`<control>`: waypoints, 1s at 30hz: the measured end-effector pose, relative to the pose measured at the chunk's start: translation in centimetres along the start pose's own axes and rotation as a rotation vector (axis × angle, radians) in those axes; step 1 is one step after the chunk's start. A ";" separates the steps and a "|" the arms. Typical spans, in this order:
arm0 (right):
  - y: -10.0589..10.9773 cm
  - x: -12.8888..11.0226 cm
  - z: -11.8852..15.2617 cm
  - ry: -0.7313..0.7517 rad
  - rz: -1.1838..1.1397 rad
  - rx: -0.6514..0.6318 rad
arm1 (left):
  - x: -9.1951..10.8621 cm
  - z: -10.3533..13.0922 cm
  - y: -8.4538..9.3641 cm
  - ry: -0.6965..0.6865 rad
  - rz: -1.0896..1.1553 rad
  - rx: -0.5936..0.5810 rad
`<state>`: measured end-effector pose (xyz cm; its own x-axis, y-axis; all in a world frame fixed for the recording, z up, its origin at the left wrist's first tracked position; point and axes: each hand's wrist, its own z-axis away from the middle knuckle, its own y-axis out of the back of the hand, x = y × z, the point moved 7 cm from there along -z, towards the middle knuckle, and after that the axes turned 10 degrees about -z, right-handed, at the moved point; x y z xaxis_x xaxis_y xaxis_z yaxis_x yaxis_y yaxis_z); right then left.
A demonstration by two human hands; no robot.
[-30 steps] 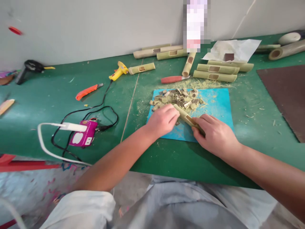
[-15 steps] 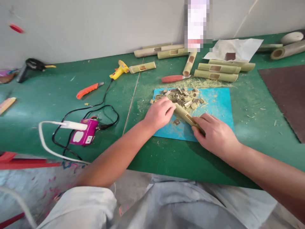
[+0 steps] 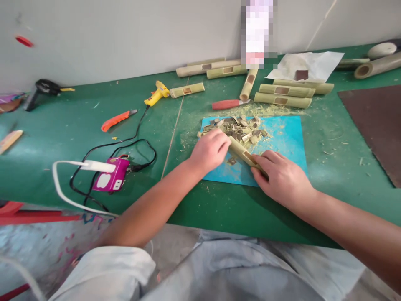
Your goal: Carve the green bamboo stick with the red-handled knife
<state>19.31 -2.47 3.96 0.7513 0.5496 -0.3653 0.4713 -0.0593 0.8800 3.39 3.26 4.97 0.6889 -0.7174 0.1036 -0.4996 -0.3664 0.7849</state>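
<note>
A length of bamboo tube [image 3: 239, 148] with a rectangular opening cut in its side lies slanted between my hands, over a blue mat [image 3: 283, 133]. My left hand [image 3: 213, 149] has its fingers curled round the tube's far left end. Around the near right end, my right hand [image 3: 278, 174] is closed, thumb beneath and fingers on top. Just beyond the tube sits a heap of bamboo chips and shavings [image 3: 239, 125]. A red-handled knife [image 3: 227, 104] rests behind the mat, its blade pointing right.
Several notched bamboo tubes [image 3: 282, 100] lie at the back, some beneath white paper [image 3: 308, 66]. To the left are a yellow glue gun [image 3: 155, 95], an orange utility knife [image 3: 117, 120] and a purple power strip [image 3: 112, 175] with cables. A dark brown sheet [image 3: 372, 125] covers the right.
The view has shifted very slightly. Both hands keep their hold on the bamboo tube, which stays in nearly the same place.
</note>
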 end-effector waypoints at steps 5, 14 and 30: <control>0.0 -0.1 0.0 -0.003 0.000 0.007 | 0.1 0.0 0.0 0.000 0.009 -0.001; -0.1 -0.2 0.0 0.004 0.005 -0.008 | -0.2 -0.1 -0.1 -0.002 -0.008 -0.025; -0.4 0.1 -0.1 -0.058 -0.010 -0.062 | 2.0 0.3 -0.1 -0.080 0.008 -0.065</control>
<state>19.15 -2.26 3.62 0.7733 0.5003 -0.3894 0.4505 -0.0014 0.8928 4.69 1.65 4.88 0.6396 -0.7661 0.0630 -0.4680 -0.3230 0.8226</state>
